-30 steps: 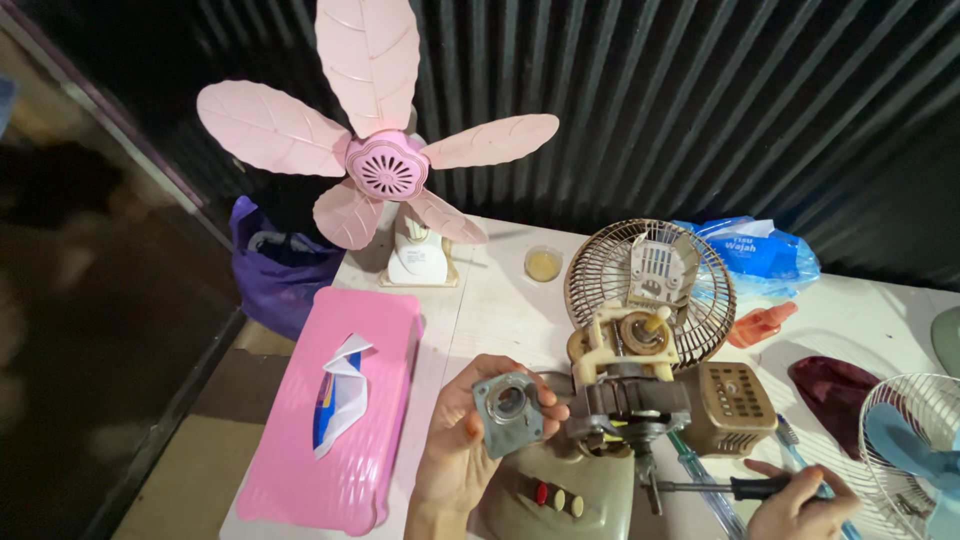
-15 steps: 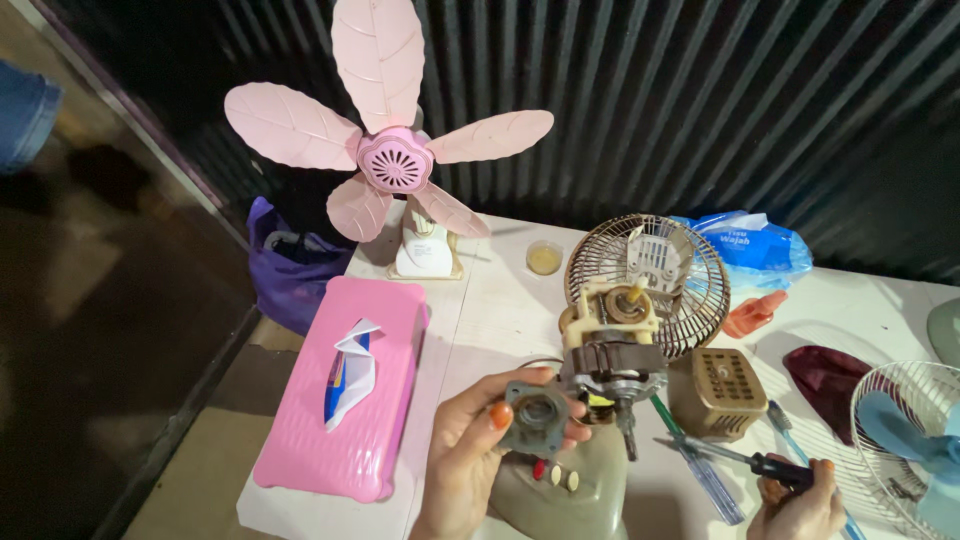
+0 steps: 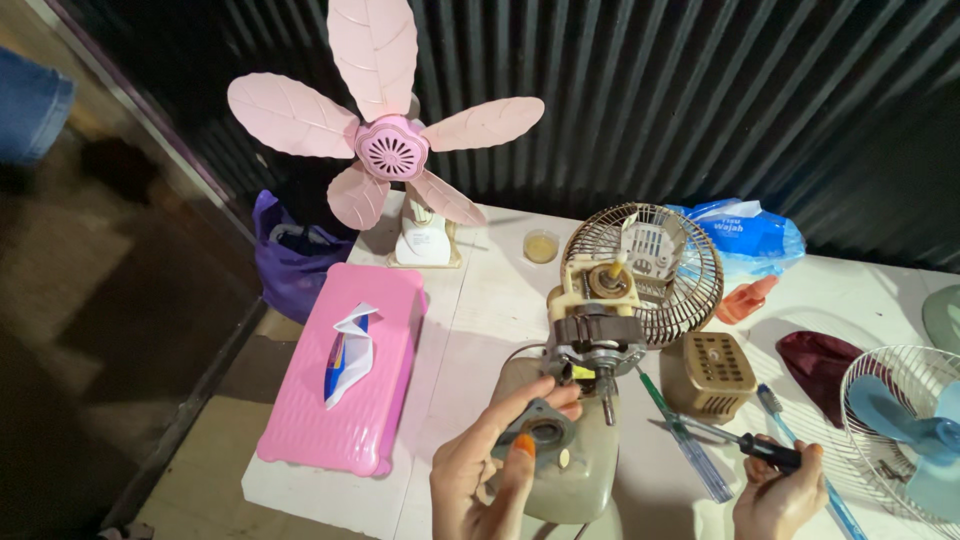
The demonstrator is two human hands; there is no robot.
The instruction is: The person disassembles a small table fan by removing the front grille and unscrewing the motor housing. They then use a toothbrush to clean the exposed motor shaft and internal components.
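Hands at fan motor

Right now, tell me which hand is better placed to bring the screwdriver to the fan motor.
Right hand: it already grips the screwdriver, tip pointing toward the fan motor. The left hand is occupied with the small metal cover below the motor.

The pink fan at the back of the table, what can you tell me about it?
The pink fan stands upright on a white base at the table's far edge. Five leaf-shaped, ribbed blades, plastic-looking, spread from a round vented hub. It has no guard cage. Neither hand touches it; a pink tray lies in front of it.
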